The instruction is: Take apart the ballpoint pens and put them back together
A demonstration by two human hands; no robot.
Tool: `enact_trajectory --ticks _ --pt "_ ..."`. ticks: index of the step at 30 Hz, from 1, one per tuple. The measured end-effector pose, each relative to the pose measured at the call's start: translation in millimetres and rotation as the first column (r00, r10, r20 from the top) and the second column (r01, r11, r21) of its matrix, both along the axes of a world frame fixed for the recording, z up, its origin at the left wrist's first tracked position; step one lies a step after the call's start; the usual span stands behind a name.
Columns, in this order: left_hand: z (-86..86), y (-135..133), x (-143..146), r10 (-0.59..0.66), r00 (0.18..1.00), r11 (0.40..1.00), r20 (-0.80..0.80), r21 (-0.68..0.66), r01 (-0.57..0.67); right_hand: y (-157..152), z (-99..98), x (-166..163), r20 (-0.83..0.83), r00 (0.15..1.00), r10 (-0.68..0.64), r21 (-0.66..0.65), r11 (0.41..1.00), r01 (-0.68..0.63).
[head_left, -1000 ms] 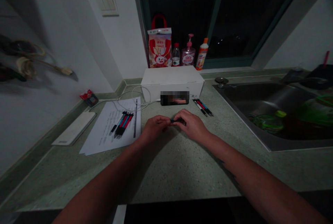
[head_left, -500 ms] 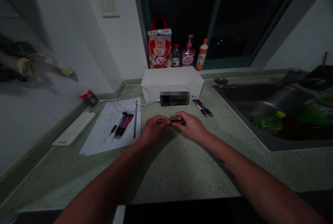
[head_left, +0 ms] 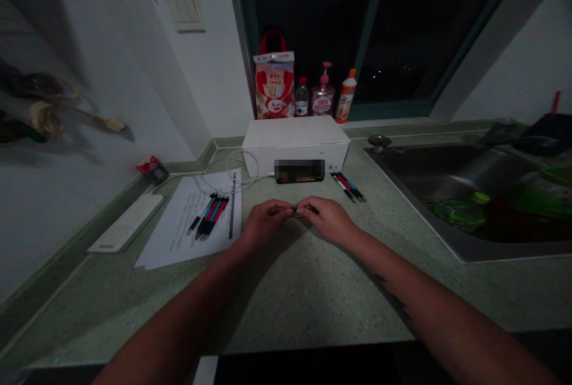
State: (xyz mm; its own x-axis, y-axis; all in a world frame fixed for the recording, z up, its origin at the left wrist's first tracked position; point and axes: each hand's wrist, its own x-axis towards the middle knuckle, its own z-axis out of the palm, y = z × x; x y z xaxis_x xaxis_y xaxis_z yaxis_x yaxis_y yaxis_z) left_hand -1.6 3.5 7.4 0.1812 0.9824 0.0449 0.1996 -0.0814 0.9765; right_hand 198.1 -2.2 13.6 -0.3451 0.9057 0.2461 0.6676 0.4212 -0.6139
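My left hand (head_left: pixel 263 223) and my right hand (head_left: pixel 326 218) meet over the green speckled counter (head_left: pixel 286 289). Both are closed in a pinch on a small dark pen (head_left: pixel 297 211) held level between their fingertips. Most of the pen is hidden by the fingers. A bunch of several pens (head_left: pixel 210 214) with red, blue and black barrels lies on a printed sheet of paper (head_left: pixel 179 236) to the left. Three more pens (head_left: pixel 349 186) lie to the right, in front of a white box (head_left: pixel 295 140).
A phone (head_left: pixel 299 171) leans against the white box with a white cable (head_left: pixel 223 173) running left. A white flat slab (head_left: pixel 126 224) lies by the wall. A bag and bottles (head_left: pixel 304 93) stand on the sill. The steel sink (head_left: pixel 473 194) with green items is right.
My hands have drawn slightly closer together on the pen, and less of it shows between the fingers. The view has tipped up a little.
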Motion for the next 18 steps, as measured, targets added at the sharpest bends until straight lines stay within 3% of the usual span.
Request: enact_trajectory --ticks 4,9,14,18 --pt "-1.2 1.3 -0.3 0.024 1.0 0.999 0.002 -0.023 -0.024 -0.6 -2.1 -0.2 -0.073 0.997 -0.001 0.028 1.0 0.003" --pt "1.1 0.4 0.5 0.004 1.0 1.0 0.018 -0.019 -0.003 0.5 -2.0 0.3 0.016 1.0 0.023 0.029 0.999 -0.023" --pt "-0.5 1.0 -0.6 0.031 1.0 0.999 -0.004 -0.017 -0.031 0.4 -2.3 0.4 -0.062 0.998 0.006 0.03 1.0 -0.004" --pt "-2.4 1.7 -0.6 0.006 1.0 1.0 0.003 -0.021 -0.006 0.3 -0.9 0.6 -0.001 1.0 0.026 0.025 0.999 -0.026"
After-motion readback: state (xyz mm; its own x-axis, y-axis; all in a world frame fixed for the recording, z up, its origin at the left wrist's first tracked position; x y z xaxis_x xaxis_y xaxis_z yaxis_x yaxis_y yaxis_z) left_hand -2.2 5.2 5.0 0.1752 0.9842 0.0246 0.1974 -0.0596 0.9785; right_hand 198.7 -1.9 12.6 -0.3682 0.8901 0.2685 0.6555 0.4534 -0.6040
